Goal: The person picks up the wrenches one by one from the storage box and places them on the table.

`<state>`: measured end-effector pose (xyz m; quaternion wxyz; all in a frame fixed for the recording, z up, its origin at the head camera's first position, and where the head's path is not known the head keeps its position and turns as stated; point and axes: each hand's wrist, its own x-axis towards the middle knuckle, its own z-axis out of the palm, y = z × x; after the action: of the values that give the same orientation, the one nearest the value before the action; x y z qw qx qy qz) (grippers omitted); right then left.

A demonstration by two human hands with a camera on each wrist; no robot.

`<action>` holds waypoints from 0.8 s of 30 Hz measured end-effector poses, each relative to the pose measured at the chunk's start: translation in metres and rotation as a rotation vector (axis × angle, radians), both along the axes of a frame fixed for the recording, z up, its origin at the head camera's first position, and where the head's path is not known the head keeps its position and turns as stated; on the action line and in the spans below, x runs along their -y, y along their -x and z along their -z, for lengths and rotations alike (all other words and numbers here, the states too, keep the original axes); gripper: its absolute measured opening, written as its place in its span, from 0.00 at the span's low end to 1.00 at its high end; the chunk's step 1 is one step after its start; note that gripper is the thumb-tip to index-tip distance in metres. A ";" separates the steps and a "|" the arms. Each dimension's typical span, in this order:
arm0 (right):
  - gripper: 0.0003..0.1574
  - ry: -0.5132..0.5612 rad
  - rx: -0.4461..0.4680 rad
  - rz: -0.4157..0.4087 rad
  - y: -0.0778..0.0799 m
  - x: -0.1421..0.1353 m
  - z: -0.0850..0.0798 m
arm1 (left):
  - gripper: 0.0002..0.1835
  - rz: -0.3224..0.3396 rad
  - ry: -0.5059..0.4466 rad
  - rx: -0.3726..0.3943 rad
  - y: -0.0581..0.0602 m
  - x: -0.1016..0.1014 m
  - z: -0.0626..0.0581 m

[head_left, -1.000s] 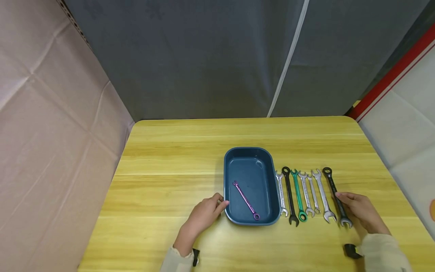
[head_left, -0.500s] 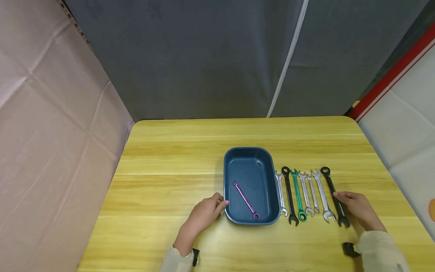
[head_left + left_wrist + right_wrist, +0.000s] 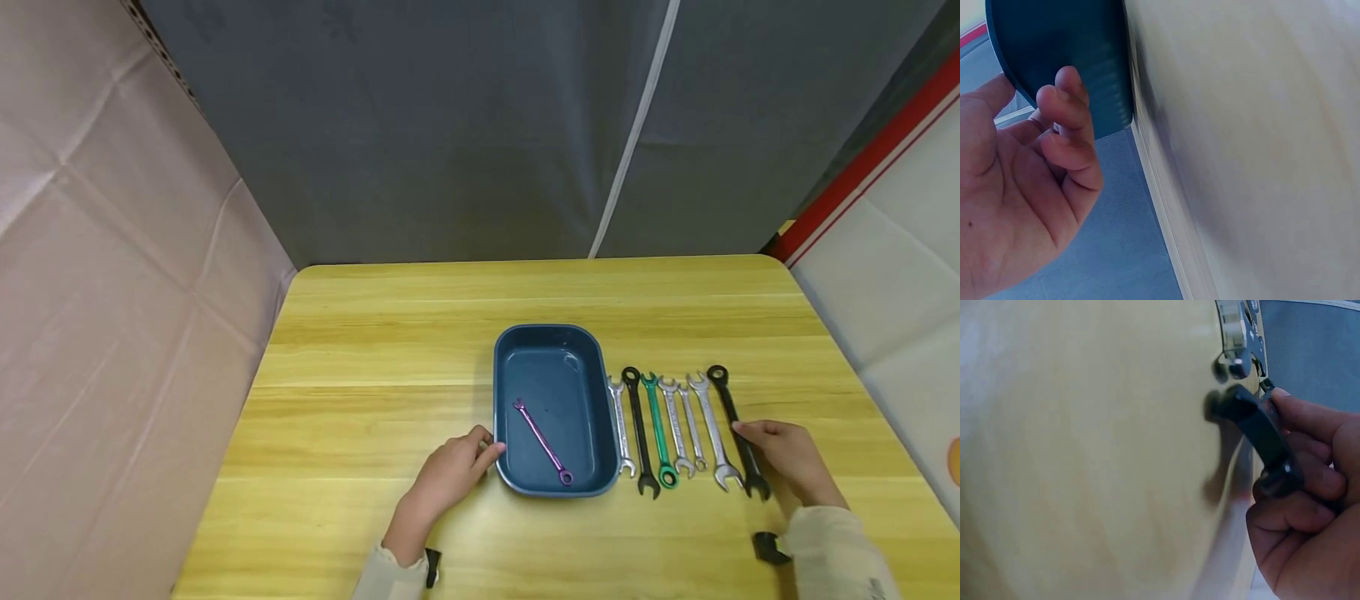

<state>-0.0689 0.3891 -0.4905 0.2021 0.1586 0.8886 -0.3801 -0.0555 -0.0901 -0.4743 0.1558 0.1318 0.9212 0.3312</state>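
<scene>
The left hand has its thumb on the left rim of a blue plastic tray and fingers at its outer wall, pinching the edge. In the left wrist view the thumb meets the tray's rim while the other fingers curl loosely beside it. Inside the tray lies a purple combination wrench. At the right end of a row of wrenches, the right hand pinches a black combination wrench around its middle. Its open-ended head appears in the right wrist view, tilted over the tabletop.
Between tray and right hand lie several wrenches, including a green one, another black one and a large silver one. The wooden table ends at a grey curtain behind.
The right hand has shifted slightly left with the black wrench, bringing it nearer the large silver wrench. The left hand and tray have stayed put.
</scene>
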 end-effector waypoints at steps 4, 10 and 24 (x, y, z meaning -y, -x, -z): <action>0.46 -0.040 -0.026 0.019 0.000 0.000 0.001 | 0.20 -0.003 -0.002 -0.003 0.000 0.000 0.000; 0.41 -0.094 -0.085 0.038 -0.001 0.000 0.003 | 0.19 -0.004 -0.010 0.001 -0.001 0.000 0.001; 0.36 -0.121 -0.110 0.051 -0.001 -0.002 0.004 | 0.21 -0.001 -0.007 0.002 0.000 0.001 0.000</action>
<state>-0.0680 0.3908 -0.4941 0.1332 0.1718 0.9154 -0.3388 -0.0555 -0.0910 -0.4742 0.1562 0.1317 0.9199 0.3347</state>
